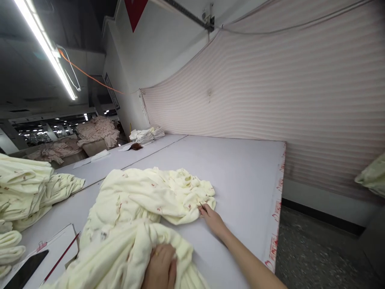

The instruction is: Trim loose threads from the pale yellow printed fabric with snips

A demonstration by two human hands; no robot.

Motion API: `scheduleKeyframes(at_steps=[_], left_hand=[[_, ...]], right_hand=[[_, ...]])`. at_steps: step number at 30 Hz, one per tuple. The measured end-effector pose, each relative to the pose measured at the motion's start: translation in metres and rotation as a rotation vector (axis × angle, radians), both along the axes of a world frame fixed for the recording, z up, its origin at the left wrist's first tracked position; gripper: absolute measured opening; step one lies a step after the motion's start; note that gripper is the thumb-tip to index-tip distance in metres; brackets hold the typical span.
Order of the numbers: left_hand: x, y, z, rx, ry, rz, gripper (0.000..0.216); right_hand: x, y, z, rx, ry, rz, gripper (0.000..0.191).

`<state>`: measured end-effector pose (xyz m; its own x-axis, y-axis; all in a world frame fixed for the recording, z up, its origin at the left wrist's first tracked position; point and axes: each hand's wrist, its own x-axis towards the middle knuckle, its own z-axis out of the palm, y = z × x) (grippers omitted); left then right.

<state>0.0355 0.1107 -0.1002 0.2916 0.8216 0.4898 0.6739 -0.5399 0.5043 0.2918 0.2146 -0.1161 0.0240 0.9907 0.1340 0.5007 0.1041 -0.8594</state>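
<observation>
Left hand (161,265) on cream cloth (132,214), grip unclear; right hand (212,218) pinching cloth; 1 phone (28,271)

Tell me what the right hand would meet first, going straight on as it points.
The pale yellow cloth: the right hand points into its edge and seems to touch it, so its folds would likely come first, though depth is unclear.

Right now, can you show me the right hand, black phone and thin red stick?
Right hand (213,221): head view, back of the hand.
Black phone (27,269): head view, middle of its dark face.
Thin red stick (61,257): head view, about halfway along.
</observation>
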Motion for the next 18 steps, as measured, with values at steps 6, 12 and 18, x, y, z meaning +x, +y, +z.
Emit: scheduleKeyframes(at_steps=[6, 12, 18], left_hand=[[-0.019, 0.076, 0.018, 0.056, 0.315, 0.064, 0.017], [-0.029, 0.077, 0.042, 0.064, 0.315, 0.071, 0.027], [-0.045, -0.036, 0.062, -0.041, 0.050, 0.193, 0.046]], right_hand=[[0.004, -0.067, 0.045, -0.001, 0.088, 0.149, 0.025], [-0.003, -0.183, 0.095, -0.012, 0.046, 0.377, 0.027], [-0.043, -0.234, 0.104, 0.022, -0.125, 0.654, 0.016]])
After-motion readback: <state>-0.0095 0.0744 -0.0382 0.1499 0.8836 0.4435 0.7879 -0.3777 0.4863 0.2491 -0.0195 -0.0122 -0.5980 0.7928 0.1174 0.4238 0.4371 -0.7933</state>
